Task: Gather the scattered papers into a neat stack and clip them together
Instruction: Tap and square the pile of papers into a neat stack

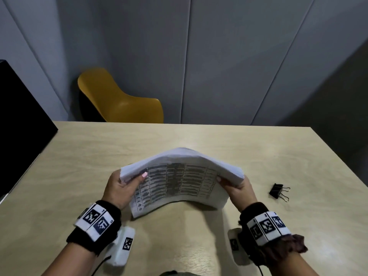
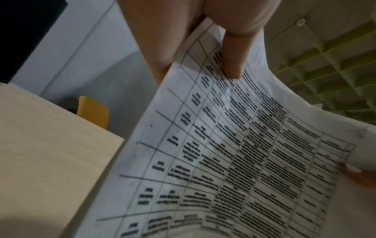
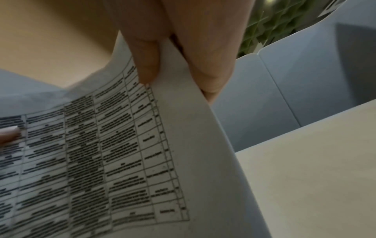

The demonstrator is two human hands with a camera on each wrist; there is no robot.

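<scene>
A stack of white papers (image 1: 179,182) printed with a table stands on its lower edge on the wooden table (image 1: 199,140), bowed upward in the middle. My left hand (image 1: 123,186) grips its left edge, thumb on the printed face. My right hand (image 1: 237,186) grips the right edge the same way. In the left wrist view my thumb (image 2: 234,64) presses the printed sheet (image 2: 234,153). The right wrist view shows my thumb (image 3: 148,64) and fingers pinching the paper edge (image 3: 183,112). A black binder clip (image 1: 278,192) lies on the table to the right of my right hand.
A yellow chair (image 1: 119,100) stands behind the table's far edge. A black object (image 1: 20,116) sits at the left. Grey wall panels (image 1: 219,56) rise behind the table.
</scene>
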